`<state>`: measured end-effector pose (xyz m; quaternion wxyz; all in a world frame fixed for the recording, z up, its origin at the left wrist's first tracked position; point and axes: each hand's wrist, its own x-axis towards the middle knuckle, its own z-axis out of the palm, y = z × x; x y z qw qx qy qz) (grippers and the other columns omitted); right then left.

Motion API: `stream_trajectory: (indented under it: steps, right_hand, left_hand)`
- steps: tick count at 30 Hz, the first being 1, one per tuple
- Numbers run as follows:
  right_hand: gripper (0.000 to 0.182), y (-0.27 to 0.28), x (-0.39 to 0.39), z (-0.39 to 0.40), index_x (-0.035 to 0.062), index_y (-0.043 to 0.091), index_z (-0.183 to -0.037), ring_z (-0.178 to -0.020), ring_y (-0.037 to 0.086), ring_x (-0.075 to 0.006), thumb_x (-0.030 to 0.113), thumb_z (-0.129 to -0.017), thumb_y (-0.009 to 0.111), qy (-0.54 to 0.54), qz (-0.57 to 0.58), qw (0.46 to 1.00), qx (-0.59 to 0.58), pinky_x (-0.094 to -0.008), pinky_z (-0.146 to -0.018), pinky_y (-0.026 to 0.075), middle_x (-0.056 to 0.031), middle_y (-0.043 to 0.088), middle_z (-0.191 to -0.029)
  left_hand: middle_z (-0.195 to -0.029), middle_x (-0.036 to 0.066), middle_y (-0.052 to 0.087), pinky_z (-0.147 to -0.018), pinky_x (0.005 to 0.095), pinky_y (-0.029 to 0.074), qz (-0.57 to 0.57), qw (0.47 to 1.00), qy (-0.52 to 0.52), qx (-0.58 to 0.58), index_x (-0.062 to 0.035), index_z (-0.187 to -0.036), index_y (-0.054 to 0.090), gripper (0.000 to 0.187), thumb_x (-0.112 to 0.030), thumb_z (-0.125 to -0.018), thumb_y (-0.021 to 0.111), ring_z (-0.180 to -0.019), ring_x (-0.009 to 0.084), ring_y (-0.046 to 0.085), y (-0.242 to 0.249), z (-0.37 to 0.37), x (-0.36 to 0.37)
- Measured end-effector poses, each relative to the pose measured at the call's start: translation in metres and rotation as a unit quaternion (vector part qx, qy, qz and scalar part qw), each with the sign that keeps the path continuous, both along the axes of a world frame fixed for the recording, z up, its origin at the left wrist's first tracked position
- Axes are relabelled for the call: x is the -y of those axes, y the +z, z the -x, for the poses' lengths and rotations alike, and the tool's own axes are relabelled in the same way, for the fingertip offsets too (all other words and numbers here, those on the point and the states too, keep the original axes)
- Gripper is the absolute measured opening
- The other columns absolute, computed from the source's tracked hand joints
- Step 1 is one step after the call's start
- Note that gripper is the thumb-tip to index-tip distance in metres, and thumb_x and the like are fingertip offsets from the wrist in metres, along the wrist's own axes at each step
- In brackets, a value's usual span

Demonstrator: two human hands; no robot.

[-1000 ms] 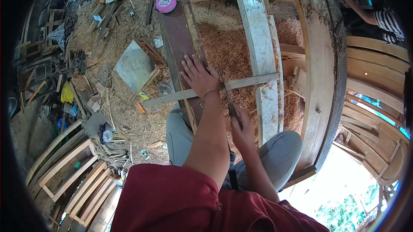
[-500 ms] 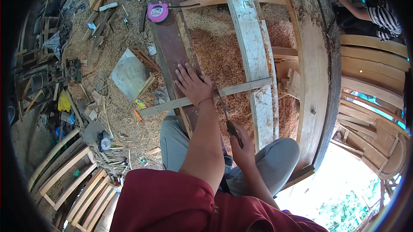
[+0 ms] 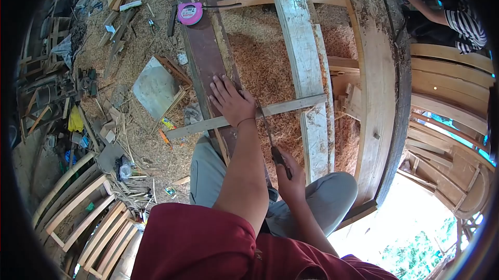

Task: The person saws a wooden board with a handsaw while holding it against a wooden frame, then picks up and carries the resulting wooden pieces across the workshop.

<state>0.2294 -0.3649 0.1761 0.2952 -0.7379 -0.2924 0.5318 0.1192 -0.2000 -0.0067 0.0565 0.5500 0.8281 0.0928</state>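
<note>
My left hand [image 3: 232, 102] lies with fingers spread on the dark brown plank [image 3: 205, 51], its heel by a thin wooden strip [image 3: 286, 107] that crosses the plank. In my right hand [image 3: 291, 176] is the dark handle of a handsaw [image 3: 268, 133]. The narrow blade points up and away, reaching the strip just right of my left hand. The strip's right end rests on a whitish board [image 3: 304, 56]. A pink tape measure [image 3: 190, 13] sits at the plank's far end.
Another person's arm [image 3: 416, 0] is at the upper right, past a long curved board [image 3: 375, 82]. A square pale panel [image 3: 155, 87] lies on the shavings to the left. Slatted wooden frames [image 3: 86, 212] stand at the lower left.
My right hand and the saw have shifted slightly down and left. My left hand stays on the plank. The view has moved a little.
</note>
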Motion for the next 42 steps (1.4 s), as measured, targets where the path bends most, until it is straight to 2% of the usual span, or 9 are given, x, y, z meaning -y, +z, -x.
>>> stream_trajectory:
  steps: [5,9,12,15,18,22,31,34,42]
  right_hand:
    - [0.044,-0.047,-0.058,0.014,-0.0003,0.064,-0.143,-0.117,0.073,-0.0347,0.010,-0.100,0.061,0.014,0.008,0.999,0.034,-0.0398,-0.102,0.054,-0.0267,0.071,-0.131]
    - [0.046,-0.024,-0.011,0.001,0.0022,0.064,-0.144,-0.118,0.073,-0.0357,0.014,-0.100,0.061,0.021,0.007,0.999,0.028,-0.0399,-0.102,0.054,-0.0265,0.071,-0.131]
    - [0.043,-0.007,0.009,-0.006,0.0005,0.063,-0.145,-0.109,0.069,-0.0194,0.009,-0.103,0.058,-0.006,-0.042,0.999,-0.007,-0.0345,-0.099,0.053,-0.0204,0.073,-0.125]
    - [0.048,-0.036,-0.018,0.005,0.0035,0.063,-0.146,-0.116,0.073,-0.0327,0.011,-0.099,0.062,0.023,0.012,0.998,0.051,-0.0393,-0.100,0.055,-0.0253,0.072,-0.130]
    - [0.048,-0.036,-0.045,0.013,0.0024,0.063,-0.146,-0.119,0.072,-0.0306,0.007,-0.098,0.060,-0.004,0.087,0.996,-0.002,-0.0391,-0.101,0.054,-0.0246,0.071,-0.133]
    - [0.047,-0.008,0.006,-0.001,0.0016,0.063,-0.145,-0.122,0.071,-0.0302,0.007,-0.098,0.060,0.012,-0.029,0.999,0.010,-0.0388,-0.102,0.053,-0.0251,0.070,-0.133]
    - [0.045,-0.038,-0.050,0.007,-0.0014,0.063,-0.144,-0.125,0.070,-0.0285,0.008,-0.100,0.059,-0.010,0.057,0.998,-0.035,-0.0369,-0.106,0.052,-0.0242,0.070,-0.134]
    - [0.045,-0.008,0.004,0.000,-0.0002,0.064,-0.144,-0.123,0.071,-0.0266,0.012,-0.101,0.061,-0.004,-0.039,0.999,-0.005,-0.0361,-0.104,0.053,-0.0257,0.070,-0.133]
    - [0.048,-0.063,-0.051,0.015,0.0033,0.063,-0.145,-0.124,0.069,-0.0415,0.020,-0.100,0.062,0.014,0.014,0.999,0.046,-0.0436,-0.105,0.053,-0.0255,0.070,-0.135]
  left_hand:
    - [-0.176,0.013,0.030,-0.133,0.0531,0.022,0.025,0.999,-0.001,-0.021,-0.0102,-0.166,0.037,0.081,-0.028,-0.090,0.060,-0.162,0.0335,0.028,-0.004,0.000,-0.002]
    - [-0.176,0.013,0.030,-0.133,0.0532,0.022,0.026,1.000,0.002,-0.006,-0.0103,-0.166,0.037,0.081,-0.028,-0.091,0.060,-0.163,0.0334,0.027,-0.004,0.000,0.001]
    - [-0.176,0.013,0.029,-0.133,0.0533,0.021,0.024,0.999,-0.005,-0.026,-0.0101,-0.166,0.037,0.079,-0.028,-0.092,0.060,-0.163,0.0334,0.026,-0.006,0.001,0.002]
    - [-0.176,0.013,0.030,-0.133,0.0534,0.021,0.019,1.000,-0.010,-0.010,-0.0097,-0.165,0.037,0.077,-0.027,-0.093,0.059,-0.163,0.0338,0.027,-0.003,0.002,0.002]
    - [-0.176,0.014,0.030,-0.133,0.0536,0.021,0.029,0.999,-0.011,-0.018,-0.0095,-0.164,0.038,0.076,-0.027,-0.093,0.059,-0.163,0.0340,0.027,-0.004,0.002,0.002]
    - [-0.175,0.014,0.031,-0.132,0.0547,0.023,0.011,1.000,-0.012,-0.003,-0.0098,-0.165,0.038,0.076,-0.024,-0.093,0.058,-0.162,0.0351,0.027,-0.005,0.003,0.005]
    - [-0.175,0.014,0.032,-0.132,0.0544,0.022,0.020,1.000,-0.005,-0.015,-0.0102,-0.166,0.036,0.077,-0.023,-0.093,0.058,-0.162,0.0345,0.028,-0.004,0.002,0.003]
    - [-0.175,0.014,0.032,-0.132,0.0544,0.022,0.014,1.000,-0.008,-0.004,-0.0103,-0.166,0.037,0.077,-0.023,-0.093,0.058,-0.162,0.0346,0.028,-0.002,0.001,0.000]
    - [-0.175,0.015,0.029,-0.133,0.0547,0.022,0.039,0.999,-0.005,-0.027,-0.0093,-0.165,0.037,0.078,-0.025,-0.092,0.060,-0.163,0.0346,0.026,-0.007,0.000,0.000]
